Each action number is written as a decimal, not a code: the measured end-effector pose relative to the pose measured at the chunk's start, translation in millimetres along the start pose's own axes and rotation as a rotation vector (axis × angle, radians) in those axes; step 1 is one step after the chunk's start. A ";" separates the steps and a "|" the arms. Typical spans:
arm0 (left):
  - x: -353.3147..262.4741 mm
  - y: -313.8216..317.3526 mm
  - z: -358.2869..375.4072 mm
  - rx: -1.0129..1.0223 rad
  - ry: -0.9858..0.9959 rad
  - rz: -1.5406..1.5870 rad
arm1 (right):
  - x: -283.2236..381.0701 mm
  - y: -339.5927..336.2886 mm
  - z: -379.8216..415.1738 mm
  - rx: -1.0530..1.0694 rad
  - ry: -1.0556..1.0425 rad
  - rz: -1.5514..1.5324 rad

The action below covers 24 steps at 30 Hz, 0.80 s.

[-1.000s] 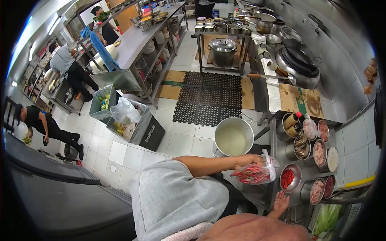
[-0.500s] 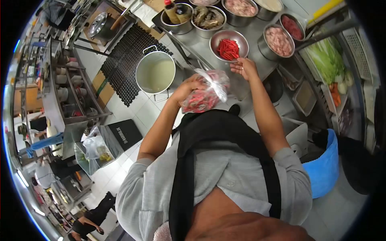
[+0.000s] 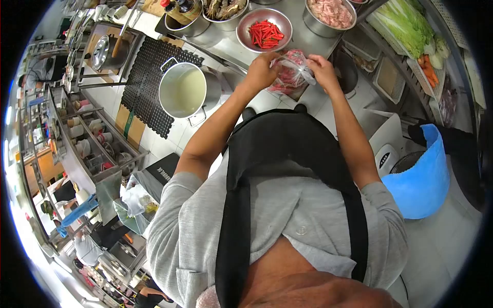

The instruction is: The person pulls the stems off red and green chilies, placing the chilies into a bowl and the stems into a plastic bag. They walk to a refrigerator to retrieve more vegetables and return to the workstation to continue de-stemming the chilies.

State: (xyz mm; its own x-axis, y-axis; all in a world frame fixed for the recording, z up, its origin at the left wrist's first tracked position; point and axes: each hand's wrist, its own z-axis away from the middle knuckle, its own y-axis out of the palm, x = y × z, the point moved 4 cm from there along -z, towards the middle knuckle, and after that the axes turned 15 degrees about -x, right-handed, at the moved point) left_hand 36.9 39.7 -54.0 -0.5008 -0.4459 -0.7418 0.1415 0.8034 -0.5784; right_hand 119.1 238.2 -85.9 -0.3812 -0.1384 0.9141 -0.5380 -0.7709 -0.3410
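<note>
A clear plastic bag (image 3: 291, 77) with red chillies inside hangs in front of my body, at the edge of the steel table. My left hand (image 3: 261, 72) pinches the left side of its gathered top. On the other side, my right hand (image 3: 323, 73) has its fingers closed on the bunched plastic. Just beyond the bag, a steel bowl (image 3: 243, 42) on the table holds a pile of red chillies (image 3: 266, 35). Neither hand touches that bowl.
On the table stand a bowl of pale raw meat (image 3: 330, 13), a bowl of prawns (image 3: 226, 8) and a pot with sauce bottles (image 3: 189, 11). A tall pot of pale liquid (image 3: 183, 91) is at left. Leafy cabbage (image 3: 403, 25) and a blue bin (image 3: 421, 185) are at right.
My right hand has left the rim of the chilli bowl and come to the bag's top. The bag is now between both hands, farther forward and right. The camera view has shifted.
</note>
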 end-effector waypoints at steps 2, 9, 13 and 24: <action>-8.4 -4.3 9.4 0.042 -0.073 0.085 | 12.9 -7.6 6.7 -0.179 -0.279 0.065; -25.2 18.0 16.5 0.166 0.065 0.333 | 31.3 0.9 52.4 -0.228 -0.716 0.408; -24.4 27.8 10.3 0.167 0.142 0.244 | 14.6 -4.3 37.9 -0.251 -0.690 0.412; -62.0 -3.9 7.7 0.015 0.209 0.335 | 40.4 -9.2 59.4 -0.163 -0.601 0.171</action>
State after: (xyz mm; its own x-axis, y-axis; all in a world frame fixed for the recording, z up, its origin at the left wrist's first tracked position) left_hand 74.0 61.3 -8.4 -0.5877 -0.0692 -0.8061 0.3382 0.8841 -0.3225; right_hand 153.2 202.8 -32.8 -0.0096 -0.6113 0.7913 -0.6325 -0.6092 -0.4783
